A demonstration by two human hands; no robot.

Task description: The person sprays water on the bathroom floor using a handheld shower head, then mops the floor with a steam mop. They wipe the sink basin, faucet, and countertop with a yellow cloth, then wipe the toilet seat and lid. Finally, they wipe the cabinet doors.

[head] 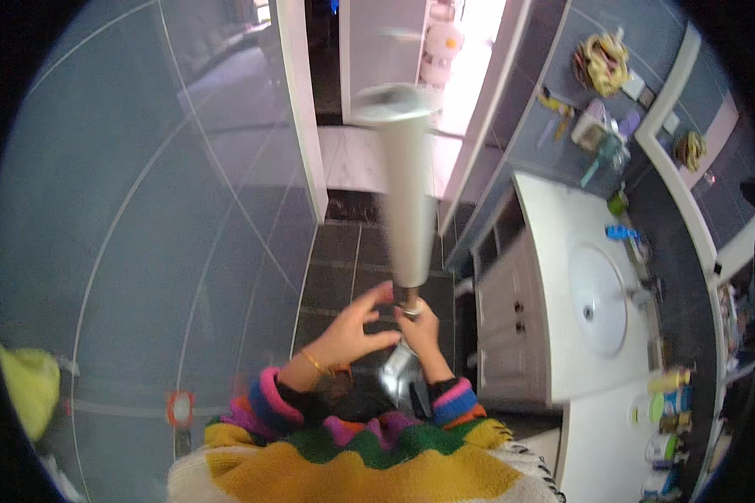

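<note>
A long white tapered tube (408,207), blurred, rises in front of me. Its wide end is uppermost, and its narrow end meets a thin brownish rod (411,294). My right hand (423,324) grips this rod just under the tube. Close by on the left is my left hand (352,330), its fingers apart and thumb extended towards the rod, holding nothing. Below my right hand a pale, shiny part (397,364) shows, partly hidden by the hand; I cannot tell what it is.
On the right runs a white washbasin counter (566,352) with an oval basin (598,302) and white cabinet doors (506,327). Several bottles (664,409) stand along its wall side. A tiled wall (163,220) closes the left. An open doorway (390,157) lies ahead, beyond dark floor tiles (333,264).
</note>
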